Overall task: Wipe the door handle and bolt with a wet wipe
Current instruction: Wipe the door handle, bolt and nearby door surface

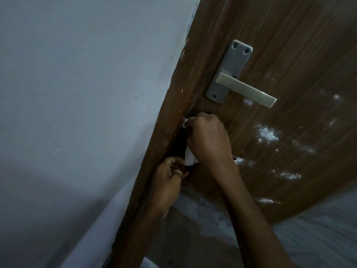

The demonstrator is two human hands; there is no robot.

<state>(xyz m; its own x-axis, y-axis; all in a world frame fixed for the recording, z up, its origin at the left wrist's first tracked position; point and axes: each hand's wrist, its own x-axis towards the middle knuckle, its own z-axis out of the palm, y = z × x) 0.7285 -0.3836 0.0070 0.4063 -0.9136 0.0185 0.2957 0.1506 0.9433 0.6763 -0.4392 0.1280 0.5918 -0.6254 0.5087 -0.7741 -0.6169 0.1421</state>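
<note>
In the middle of the frame the right hand (208,136) is closed in a fist around the white wet wipe (190,159), pressing it on the edge of the brown door (289,55); the bolt is hidden under it. Just below, the left hand (170,176), with a ring (177,172), has curled fingers touching the lower end of the wipe, but I cannot tell what they hold. The wipe runs steeply along the door edge, and the door handle (245,89), in the upper right, points to the lower right, untouched.
</note>
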